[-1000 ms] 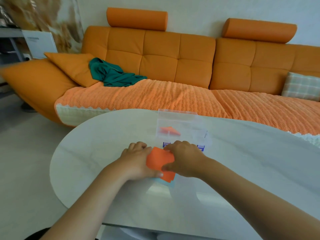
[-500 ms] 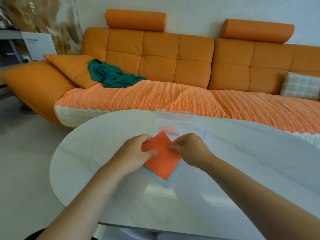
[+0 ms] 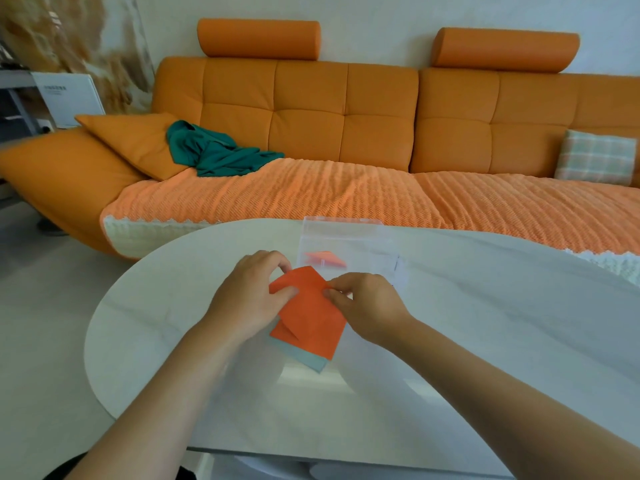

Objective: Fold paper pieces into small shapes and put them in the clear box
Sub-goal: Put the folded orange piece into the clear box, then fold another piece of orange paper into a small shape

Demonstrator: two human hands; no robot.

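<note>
An orange paper piece [image 3: 311, 315] is held a little above the white oval table [image 3: 485, 323]. My left hand [image 3: 247, 299] pinches its left corner between thumb and fingers. My right hand [image 3: 363, 303] pinches its right corner. Under the orange piece a pale blue paper piece [image 3: 308, 360] shows along the lower edge. Just behind my hands stands the clear box [image 3: 343, 237], with a folded orange shape [image 3: 325, 258] inside it.
An orange sofa [image 3: 311, 133] with a ribbed orange cover runs behind the table. On it lie a green cloth [image 3: 214, 154], an orange cushion [image 3: 135, 140] and a checked cushion [image 3: 595, 157]. White paper [image 3: 398, 268] lies beside the box.
The orange piece was pressed on the table under both hands; it has been lifted and opened wider, each hand now pinching one side corner. The pale blue piece beneath has come into view.
</note>
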